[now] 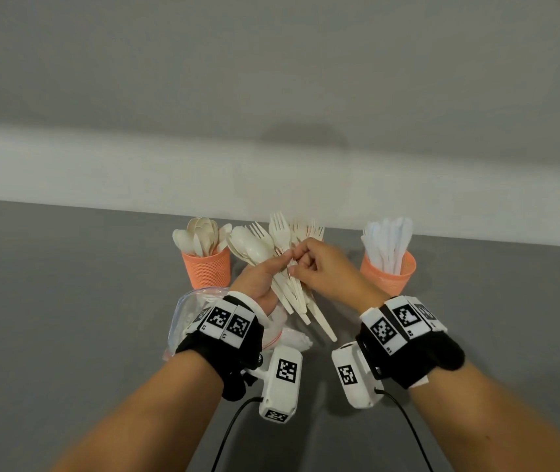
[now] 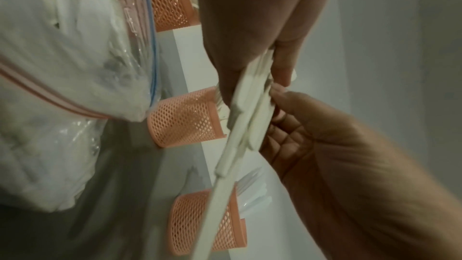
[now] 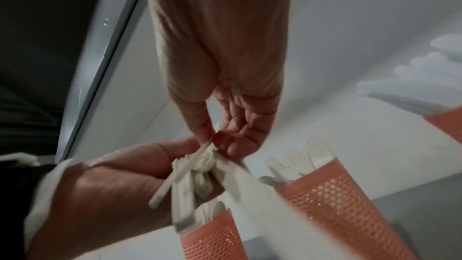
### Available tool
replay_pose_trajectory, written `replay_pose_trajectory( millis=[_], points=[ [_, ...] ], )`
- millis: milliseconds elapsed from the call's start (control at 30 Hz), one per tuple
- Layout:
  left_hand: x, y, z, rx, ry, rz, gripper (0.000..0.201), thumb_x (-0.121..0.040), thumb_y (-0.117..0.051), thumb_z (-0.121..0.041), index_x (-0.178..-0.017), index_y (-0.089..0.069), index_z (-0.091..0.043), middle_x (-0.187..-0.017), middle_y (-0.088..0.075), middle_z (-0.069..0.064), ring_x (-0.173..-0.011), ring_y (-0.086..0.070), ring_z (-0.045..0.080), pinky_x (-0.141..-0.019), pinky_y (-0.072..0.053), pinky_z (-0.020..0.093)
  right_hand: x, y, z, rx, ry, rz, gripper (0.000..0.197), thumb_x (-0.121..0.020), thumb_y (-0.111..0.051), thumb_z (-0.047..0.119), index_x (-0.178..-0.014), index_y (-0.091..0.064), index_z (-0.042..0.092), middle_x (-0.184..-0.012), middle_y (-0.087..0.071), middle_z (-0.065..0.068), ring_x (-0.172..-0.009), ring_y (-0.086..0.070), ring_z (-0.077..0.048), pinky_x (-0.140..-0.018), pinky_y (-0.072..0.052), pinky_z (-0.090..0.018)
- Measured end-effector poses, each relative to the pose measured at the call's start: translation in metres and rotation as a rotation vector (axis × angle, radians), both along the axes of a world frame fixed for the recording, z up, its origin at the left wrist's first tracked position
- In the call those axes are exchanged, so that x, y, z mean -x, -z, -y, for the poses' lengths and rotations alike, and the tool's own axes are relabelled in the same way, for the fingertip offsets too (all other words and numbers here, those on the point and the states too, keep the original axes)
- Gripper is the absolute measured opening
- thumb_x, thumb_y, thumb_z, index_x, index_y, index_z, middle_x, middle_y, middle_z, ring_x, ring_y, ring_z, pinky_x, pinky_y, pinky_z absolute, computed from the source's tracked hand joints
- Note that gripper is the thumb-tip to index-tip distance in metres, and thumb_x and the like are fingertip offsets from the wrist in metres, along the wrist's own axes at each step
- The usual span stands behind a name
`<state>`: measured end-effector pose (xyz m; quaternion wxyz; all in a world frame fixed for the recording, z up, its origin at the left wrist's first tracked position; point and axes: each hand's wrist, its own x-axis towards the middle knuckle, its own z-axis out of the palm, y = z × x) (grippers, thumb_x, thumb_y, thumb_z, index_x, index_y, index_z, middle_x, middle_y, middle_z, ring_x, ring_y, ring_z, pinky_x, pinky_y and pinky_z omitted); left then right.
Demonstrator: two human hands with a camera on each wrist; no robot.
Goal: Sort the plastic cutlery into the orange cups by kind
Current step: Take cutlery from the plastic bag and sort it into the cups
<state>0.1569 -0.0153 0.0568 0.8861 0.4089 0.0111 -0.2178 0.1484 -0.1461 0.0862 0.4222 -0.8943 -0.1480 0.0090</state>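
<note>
**A fork being singled out of the held bunch**

While a mixed bunch of spoons and forks (image 1: 280, 264) is gripped in the left hand (image 1: 260, 284), fingers curled round the handles, one piece near the neck of the bunch is pinched between thumb and forefinger of the right hand (image 1: 323, 267). Which piece is pinched cannot be told for certain; it seems to be a fork. Spoons are already stood in the left orange cup (image 1: 207, 267), forks in the middle cup (image 3: 345, 201), which is hidden behind the hands in the head view, and knives in the right cup (image 1: 389, 275). A clear bag (image 1: 186, 315) lies under the left wrist. Sorting is judged well advanced. Next, the pinched piece must be drawn free without the others being dragged along, then dropped handle-down into its matching cup.
</note>
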Motion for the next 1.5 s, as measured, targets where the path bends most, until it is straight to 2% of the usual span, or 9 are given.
replay_pose_trajectory(
  millis=[333, 500, 667, 833, 1000, 1100, 1200, 1300, 1500],
  points=[
    [-0.004, -0.010, -0.026, 0.004, -0.172, -0.050, 0.018, -0.093, -0.045, -0.004, -0.085, -0.060, -0.001, -0.072, -0.070, 0.008, -0.060, -0.070, 0.015, -0.050, -0.056, 0.027, 0.001, -0.002, -0.005, -0.309, 0.024, -0.252, 0.013, -0.091, -0.047, 0.004, -0.102, -0.045, 0.012, -0.076, -0.053, 0.000, -0.062, -0.051, -0.006, -0.050, -0.041, -0.012],
    [-0.003, -0.018, -0.034, -0.037, -0.182, 0.044, 0.021, -0.095, -0.044, -0.013, -0.089, -0.061, -0.003, -0.076, -0.073, 0.010, -0.072, -0.072, 0.022, -0.073, -0.058, 0.039, 0.006, 0.021, -0.004, -0.335, -0.147, -0.360, 0.039, -0.089, -0.059, 0.017, -0.126, -0.049, 0.013, -0.115, -0.063, 0.002, -0.103, -0.062, -0.011, -0.079, -0.049, -0.017],
    [-0.003, -0.019, -0.038, -0.069, -0.166, 0.051, 0.022, -0.095, -0.041, -0.009, -0.085, -0.059, -0.003, -0.071, -0.072, 0.010, -0.071, -0.071, 0.023, -0.081, -0.051, 0.043, 0.008, 0.019, -0.005, -0.270, -0.201, -0.378, 0.037, -0.090, -0.055, 0.005, -0.124, -0.048, 0.017, -0.079, -0.059, 0.003, -0.051, -0.048, -0.003, -0.048, -0.042, -0.014],
    [-0.003, -0.015, -0.041, -0.144, -0.196, 0.029, 0.022, -0.091, -0.037, 0.003, -0.083, -0.057, -0.003, -0.063, -0.071, 0.007, -0.062, -0.070, 0.019, -0.069, -0.050, 0.038, 0.006, 0.018, -0.008, -0.252, -0.152, -0.424, 0.050, -0.089, -0.054, 0.006, -0.134, -0.036, 0.021, -0.085, -0.062, 0.000, -0.053, -0.052, -0.003, -0.045, -0.038, -0.016],
    [-0.004, -0.007, -0.046, -0.161, -0.246, -0.024, 0.023, -0.089, -0.038, 0.010, -0.088, -0.056, -0.006, -0.071, -0.069, 0.011, -0.074, -0.065, 0.025, -0.073, -0.051, 0.045, 0.004, 0.018, -0.004, -0.068, -0.173, -0.290, 0.026, -0.092, -0.054, 0.015, -0.118, -0.052, 0.017, -0.101, -0.065, -0.001, -0.089, -0.062, -0.011, -0.083, -0.051, -0.026],
    [-0.004, -0.003, -0.047, -0.166, -0.276, -0.056, 0.025, -0.088, -0.041, 0.012, -0.091, -0.055, -0.008, -0.087, -0.061, 0.013, -0.076, -0.065, 0.021, -0.069, -0.054, 0.041, 0.007, 0.014, -0.007, 0.041, -0.146, -0.282, 0.009, -0.096, -0.045, 0.014, -0.100, -0.054, 0.013, -0.073, -0.060, -0.001, -0.070, -0.058, -0.013, -0.072, -0.048, -0.028],
    [-0.004, -0.001, -0.048, -0.176, -0.294, -0.069, 0.021, -0.087, -0.044, 0.011, -0.091, -0.056, -0.006, -0.088, -0.061, 0.014, -0.079, -0.063, 0.024, -0.066, -0.057, 0.039, 0.009, 0.011, -0.014, 0.160, -0.137, -0.206, 0.027, -0.097, -0.041, 0.016, -0.123, -0.046, 0.009, -0.102, -0.061, -0.004, -0.094, -0.057, -0.016, -0.081, -0.044, -0.028],
    [-0.002, 0.000, -0.048, -0.139, -0.281, -0.052, 0.024, -0.087, -0.045, 0.010, -0.099, -0.058, -0.007, -0.097, -0.061, 0.016, -0.090, -0.062, 0.029, -0.088, -0.050, 0.046, 0.010, 0.013, -0.016, 0.181, -0.063, -0.079, 0.039, -0.096, -0.046, 0.027, -0.132, -0.042, 0.015, -0.127, -0.057, -0.008, -0.116, -0.053, -0.026, -0.089, -0.044, -0.035],
    [0.001, -0.002, -0.047, -0.071, -0.215, -0.039, 0.018, -0.090, -0.048, 0.001, -0.099, -0.059, -0.010, -0.098, -0.064, 0.015, -0.085, -0.066, 0.029, -0.073, -0.057, 0.042, 0.015, 0.010, -0.016, 0.418, 0.157, 0.156, 0.040, -0.094, -0.041, 0.047, -0.120, -0.049, 0.017, -0.107, -0.064, -0.002, -0.085, -0.057, -0.020, -0.067, -0.041, -0.029]
  ],
)
